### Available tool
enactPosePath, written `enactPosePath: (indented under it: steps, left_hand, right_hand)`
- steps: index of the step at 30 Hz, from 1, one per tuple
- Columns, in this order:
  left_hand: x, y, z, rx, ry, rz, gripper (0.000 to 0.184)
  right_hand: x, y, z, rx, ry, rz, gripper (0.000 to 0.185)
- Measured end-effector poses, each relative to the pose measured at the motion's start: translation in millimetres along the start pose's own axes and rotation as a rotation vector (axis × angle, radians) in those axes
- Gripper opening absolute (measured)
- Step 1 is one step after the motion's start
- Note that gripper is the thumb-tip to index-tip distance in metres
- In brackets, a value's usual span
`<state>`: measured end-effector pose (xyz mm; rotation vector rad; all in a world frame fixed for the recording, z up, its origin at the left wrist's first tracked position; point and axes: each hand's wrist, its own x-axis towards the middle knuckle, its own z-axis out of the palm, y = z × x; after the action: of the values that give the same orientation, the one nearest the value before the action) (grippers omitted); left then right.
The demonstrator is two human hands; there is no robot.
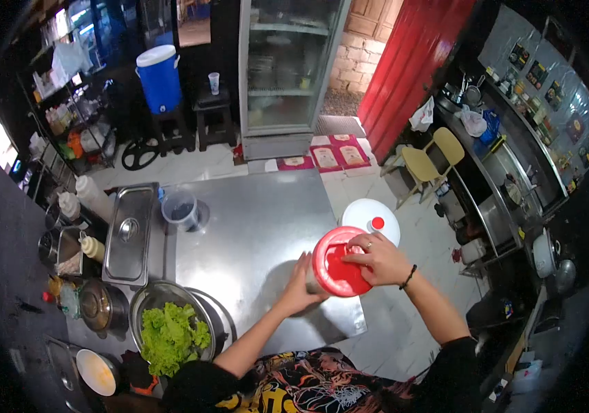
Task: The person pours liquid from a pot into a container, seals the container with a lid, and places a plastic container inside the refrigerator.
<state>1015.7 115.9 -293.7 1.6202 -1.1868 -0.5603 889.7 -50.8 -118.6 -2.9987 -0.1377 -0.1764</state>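
Over the right front part of the steel table, a container with a round red lid [323, 267] is tilted toward me. My left hand [299, 286] is wrapped around the container's side, below the rim. On top, my right hand [377, 260] has its fingers bent onto the middle of the lid, at its raised centre. The lid covers the opening, so the contents are hidden. Just beyond my right hand is a white round vessel top [360, 212] with a red cap [377, 223].
The steel table [239, 227] carries a clear plastic tub [180, 209]. To the left are a steel pan lid [128, 230], squeeze bottles [91, 248], a lidded pot [100, 304] and a bowl of lettuce [170, 335]. A yellow chair [424, 165] stands beyond the table.
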Motion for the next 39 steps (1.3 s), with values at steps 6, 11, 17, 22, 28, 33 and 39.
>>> enactPosePath:
  steps: [6,11,17,22,28,33,39]
  left_hand:
    - [7.8,67.6,-28.1,-0.79,0.099,-0.583,0.053]
    - [39.7,99.3,19.6,0.252,0.429,-0.623,0.053]
    - [41.0,99.6,27.9,0.364,0.565,-0.756,0.045]
    - [45.7,109.3,26.6,0.358,0.549,-0.773,0.041]
    - [39.6,93.9,29.4,0.312,0.631,-0.751,0.047]
    - [29.2,108.3,41.5,0.373,0.782,-0.818,0.04]
    - [-1.8,115.5,66.9,0.365,1.013,-0.927,0.039]
  right_hand:
    - [-12.0,60.3,51.7,0.386,0.25,0.477,0.041]
    - [-7.2,73.9,70.8,0.77,0.132,0.5,0.041]
    - [-6.8,74.8,74.5,0.812,0.122,0.466,0.037]
    - [-5.6,82.8,80.8,0.806,0.093,0.444,0.04]
    - [-10.4,85.5,86.0,0.83,0.1,0.41,0.043]
    - [-63.8,115.9,96.0,1.043,0.116,0.185,0.05]
    - [-162.6,189.2,102.3,0.989,-0.112,0.259,0.051]
